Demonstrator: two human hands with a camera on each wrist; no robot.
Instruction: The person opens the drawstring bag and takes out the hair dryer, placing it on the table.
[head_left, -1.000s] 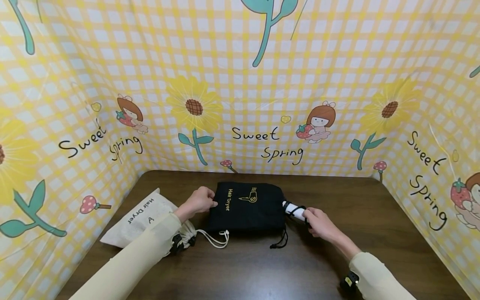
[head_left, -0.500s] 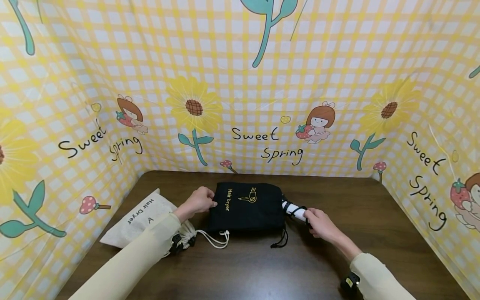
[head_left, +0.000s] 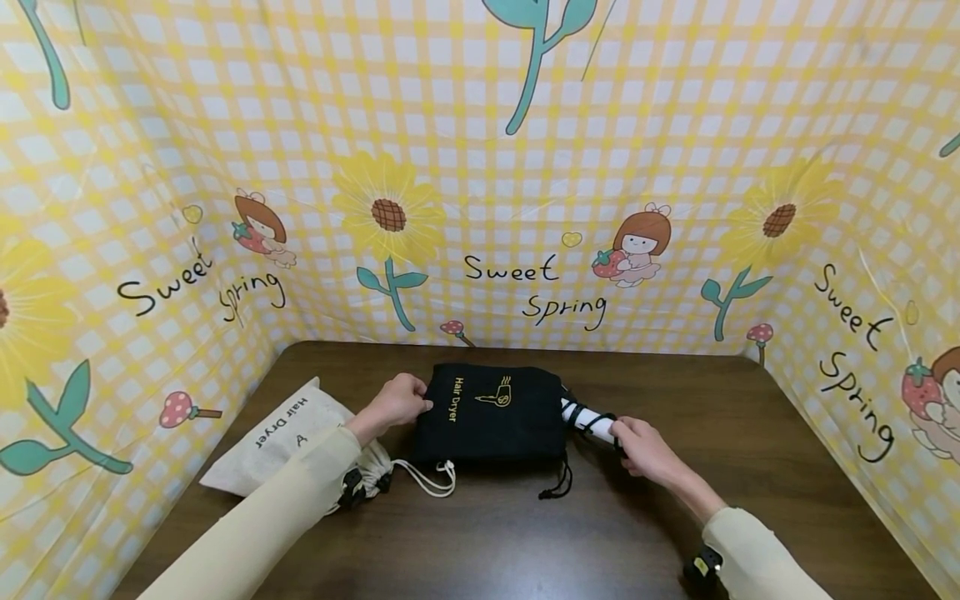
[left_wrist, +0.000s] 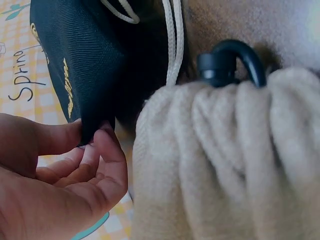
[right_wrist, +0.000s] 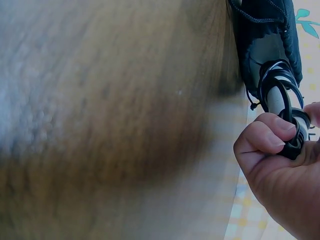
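Observation:
A black drawstring bag printed "Hair Dryer" in yellow lies on the table, its mouth facing right. My left hand pinches the bag's left edge between thumb and fingers; the left wrist view shows the cloth caught there. Out of the mouth sticks the white handle of a hair dryer, its black cord wound around it. My right hand grips the end of that handle and the cord. The rest of the dryer is hidden inside the bag.
A filled cream drawstring bag, also printed "Hair Dryer", lies at the left, partly under my left forearm. Its white string reaches toward the black bag. A checkered cloth hangs behind the brown table and on both sides.
The black bag and my left hand have shifted slightly left, and my right hand slightly right. A bit more of the white handle shows outside the bag's mouth.

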